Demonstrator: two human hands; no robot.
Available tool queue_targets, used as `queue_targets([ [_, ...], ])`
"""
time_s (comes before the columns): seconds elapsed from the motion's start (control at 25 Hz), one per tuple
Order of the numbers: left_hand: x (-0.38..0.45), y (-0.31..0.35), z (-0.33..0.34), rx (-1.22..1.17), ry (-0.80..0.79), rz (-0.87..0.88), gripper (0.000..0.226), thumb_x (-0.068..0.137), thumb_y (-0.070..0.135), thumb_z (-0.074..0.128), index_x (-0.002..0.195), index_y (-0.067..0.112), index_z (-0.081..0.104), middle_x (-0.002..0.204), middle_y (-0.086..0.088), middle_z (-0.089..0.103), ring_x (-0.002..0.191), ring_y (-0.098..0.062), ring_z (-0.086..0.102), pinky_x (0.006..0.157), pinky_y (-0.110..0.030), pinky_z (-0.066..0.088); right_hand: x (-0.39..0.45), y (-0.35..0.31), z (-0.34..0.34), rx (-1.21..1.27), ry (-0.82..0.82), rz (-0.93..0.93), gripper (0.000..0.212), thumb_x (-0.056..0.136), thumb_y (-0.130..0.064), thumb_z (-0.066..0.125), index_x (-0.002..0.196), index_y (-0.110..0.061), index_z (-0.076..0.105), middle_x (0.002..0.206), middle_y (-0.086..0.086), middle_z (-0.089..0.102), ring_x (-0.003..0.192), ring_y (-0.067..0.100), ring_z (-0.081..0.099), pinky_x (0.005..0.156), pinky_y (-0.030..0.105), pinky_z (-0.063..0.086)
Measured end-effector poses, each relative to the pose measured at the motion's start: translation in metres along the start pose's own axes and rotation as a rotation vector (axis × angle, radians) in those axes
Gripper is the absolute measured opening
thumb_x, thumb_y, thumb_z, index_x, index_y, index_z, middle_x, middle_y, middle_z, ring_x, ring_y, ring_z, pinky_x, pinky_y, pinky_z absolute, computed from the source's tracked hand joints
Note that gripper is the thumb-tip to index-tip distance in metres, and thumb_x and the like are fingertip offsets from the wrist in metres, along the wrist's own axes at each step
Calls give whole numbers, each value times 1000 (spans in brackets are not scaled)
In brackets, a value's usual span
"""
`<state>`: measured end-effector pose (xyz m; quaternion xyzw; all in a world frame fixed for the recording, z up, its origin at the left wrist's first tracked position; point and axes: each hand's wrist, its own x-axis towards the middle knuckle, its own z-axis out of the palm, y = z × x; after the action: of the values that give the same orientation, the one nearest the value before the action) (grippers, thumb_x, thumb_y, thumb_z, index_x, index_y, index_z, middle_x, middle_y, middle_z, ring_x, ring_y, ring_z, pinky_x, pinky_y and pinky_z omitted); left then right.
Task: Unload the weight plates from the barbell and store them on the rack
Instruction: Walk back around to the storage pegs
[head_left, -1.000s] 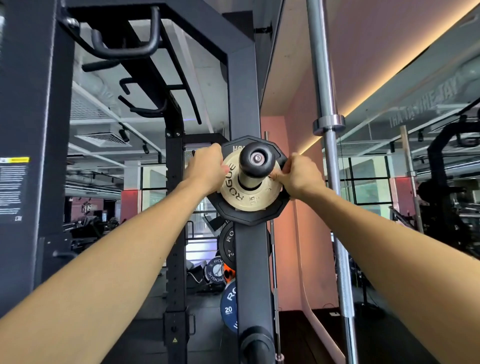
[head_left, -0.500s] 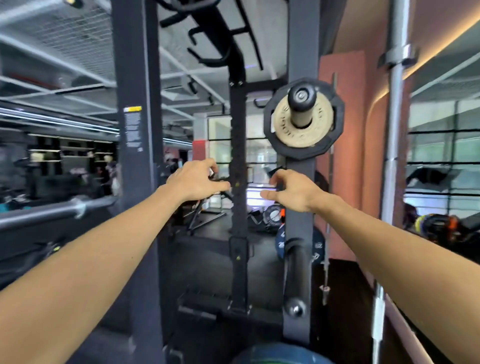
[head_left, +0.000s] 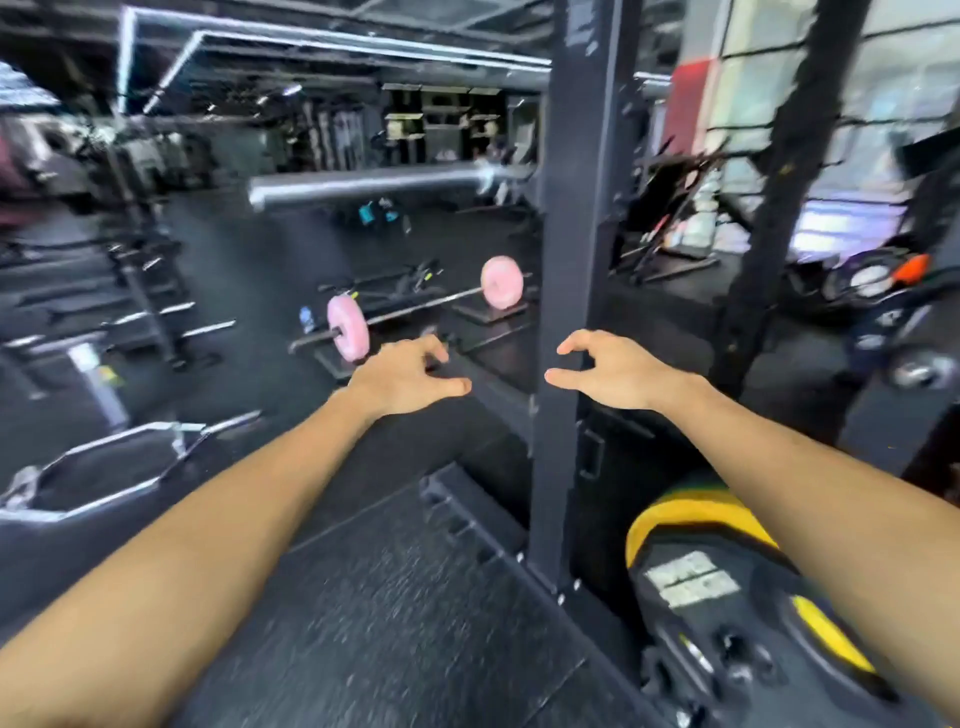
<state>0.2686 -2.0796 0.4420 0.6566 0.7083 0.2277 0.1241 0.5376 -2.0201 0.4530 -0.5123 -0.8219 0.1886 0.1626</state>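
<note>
Both bare arms stretched out forward, palms down. Left hand (head_left: 402, 375) and right hand (head_left: 613, 370) hang level, fingers loosely curled, thumbs pointing toward each other, nothing in either grip.
</note>
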Motion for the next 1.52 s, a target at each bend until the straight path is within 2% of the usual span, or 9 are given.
queue_targets([
  [0.16,-75,-108,45,-16,-78,-266,62,53,84,56,99,43,55,104,7,59,98,-17,58,91,-33,47,-6,-12,123,167,-208,17,55,81,-58,62,128,-31,51,142,-5,47,130,17,45,100,31,37],
  [0.36,-185,-209,116,-60,-236,-557,72,51,86,56,107,41,57,107,7,60,99,-16,57,87,-31,43,-41,-14,258,185,-486,64,60,83,-55,62,135,-29,47,147,-4,42,133,18,42,98,32,36],
  [0.56,-282,-252,188,-133,-432,-688,70,66,79,61,118,32,56,125,-3,61,102,-20,57,82,-31,42,-107,8,350,125,-724,162,59,87,-53,59,137,-25,45,146,0,43,128,21,46,96,34,36],
  [0.68,-345,-261,236,-206,-568,-824,72,69,77,62,122,29,56,130,-5,58,109,-25,58,84,-34,47,-159,26,396,123,-885,262,56,90,-45,59,137,-18,46,127,0,55,109,18,57,87,31,43],
  [0.8,-393,-260,272,-244,-667,-928,66,70,73,64,117,26,58,123,-6,62,106,-25,59,91,-34,48,-208,41,428,57,-1022,317,53,91,-40,59,136,-16,46,138,4,49,117,21,55,96,33,43],
  [0.92,-415,-266,288,-251,-715,-1015,53,75,69,61,109,27,60,125,-7,62,113,-25,56,97,-33,42,-218,40,445,-3,-1145,311,47,90,-38,61,129,-13,53,131,6,57,114,21,56,96,31,44],
  [1.04,-409,-290,281,-290,-720,-1092,51,79,65,60,108,23,63,125,-9,62,114,-27,55,94,-33,40,-187,25,455,-39,-1170,311,39,90,-38,61,120,-14,59,122,5,61,105,21,57,92,33,46],
  [1.2,-376,-338,264,-295,-832,-1024,59,88,59,55,118,9,61,128,-10,61,117,-26,55,96,-32,40,-130,-11,477,-68,-1111,275,32,92,-35,59,115,-13,61,115,5,63,97,19,57,82,30,43],
  [1.52,-315,-413,229,-309,-862,-1032,62,92,54,53,133,8,52,141,-12,51,129,-28,47,105,-34,36,-35,-70,528,0,-1017,270,24,86,-36,64,105,-21,65,110,-1,65,98,16,58,89,29,46],
])
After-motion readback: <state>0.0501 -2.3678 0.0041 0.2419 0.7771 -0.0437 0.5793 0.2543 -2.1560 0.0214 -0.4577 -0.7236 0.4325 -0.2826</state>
